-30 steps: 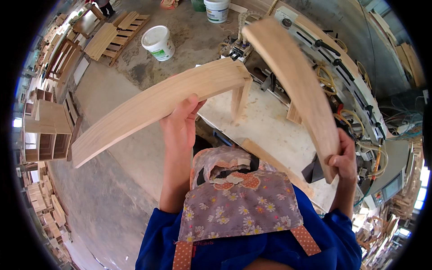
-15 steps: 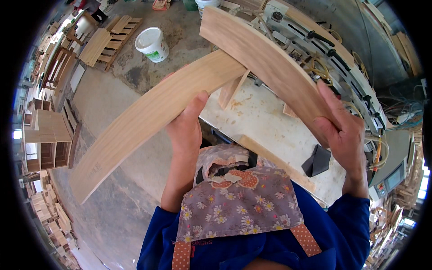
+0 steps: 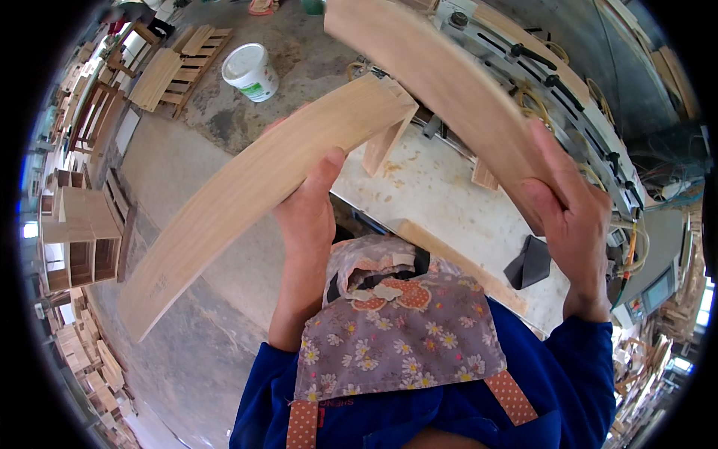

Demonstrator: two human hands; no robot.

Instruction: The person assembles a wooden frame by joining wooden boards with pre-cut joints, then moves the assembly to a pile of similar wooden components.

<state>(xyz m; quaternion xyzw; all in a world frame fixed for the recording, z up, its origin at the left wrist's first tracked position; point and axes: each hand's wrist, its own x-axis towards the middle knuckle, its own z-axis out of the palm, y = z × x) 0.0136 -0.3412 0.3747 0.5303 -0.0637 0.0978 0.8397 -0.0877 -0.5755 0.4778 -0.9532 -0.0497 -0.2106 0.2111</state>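
My left hand (image 3: pixel 308 213) is closed around a long, pale wooden board (image 3: pixel 232 191), thumb along its near edge. This board slants from the lower left up to the middle, and its upper end face is in view. My right hand (image 3: pixel 572 213) grips the lower end of a second wooden board (image 3: pixel 441 86), slightly blurred, whose top reaches the picture's upper edge. The two boards stand apart by a narrow gap near the left board's upper end. Below that end, a small wooden piece (image 3: pixel 381 146) shows over the white worktop (image 3: pixel 426 179).
A machine with a slotted rail and black levers (image 3: pixel 550 82) stands at the worktop's far right. On the worktop lie a dark folded piece (image 3: pixel 528 262) and a wooden strip (image 3: pixel 456 266). A white bucket (image 3: pixel 250 71), a slatted pallet (image 3: pixel 179 75) and a wooden cabinet (image 3: pixel 78 232) stand to the left.
The right board has shifted up and away from the left board, baring the left board's upper end. My left hand and its board have barely moved.
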